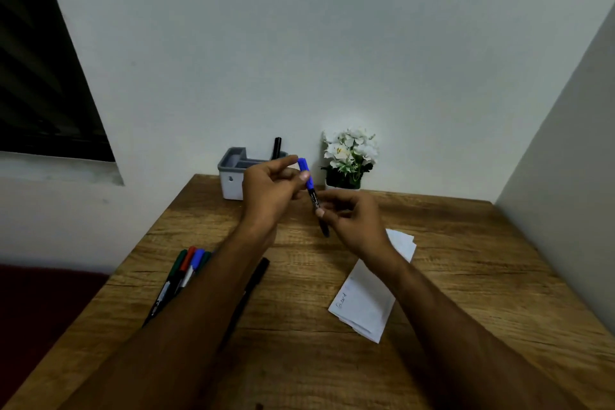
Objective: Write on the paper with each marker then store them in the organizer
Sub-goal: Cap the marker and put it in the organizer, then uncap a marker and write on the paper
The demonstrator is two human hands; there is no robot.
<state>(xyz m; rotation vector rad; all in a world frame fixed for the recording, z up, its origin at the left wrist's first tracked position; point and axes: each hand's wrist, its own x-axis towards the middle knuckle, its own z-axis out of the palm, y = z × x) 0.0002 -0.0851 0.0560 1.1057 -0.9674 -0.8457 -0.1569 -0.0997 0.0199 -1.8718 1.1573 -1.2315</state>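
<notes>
Head view, looking down on a wooden table (pixel 449 243) pushed against a white wall (pixel 299 43), with a second wall (pixel 565 143) closing in along the right edge. Left edge of the table drops off to a dark red surface (pixel 40 309). Back edge crowded: grey organizer (pixel 233 176) at the wall, a black marker (pixel 277 147) standing upright in it, a white-flowered plant (pixel 349 156) just to its right. Bare wood shows between paper and right wall, and along the near edge. Paper (pixel 369 296), folded, lies right of centre with a line of handwriting near its left end; right forearm crosses over its far part. Bunch of markers (pixel 186 266) with green, red and blue caps lies near the left edge, partly hidden by the left forearm; another black pen (pixel 256 276) lies just right of that arm. Both hands raised above the table centre, in front of the organizer. Left hand (pixel 269 190) pinches the blue cap of the blue marker (pixel 311 191) with thumb and fingertips, other fingers curled. Right hand (pixel 352 216) pinches the dark barrel lower down, fingers curled round it. Marker tilted, cap end up and away, other end toward the table but clear of it. Cannot tell whether the cap is fully seated.
</notes>
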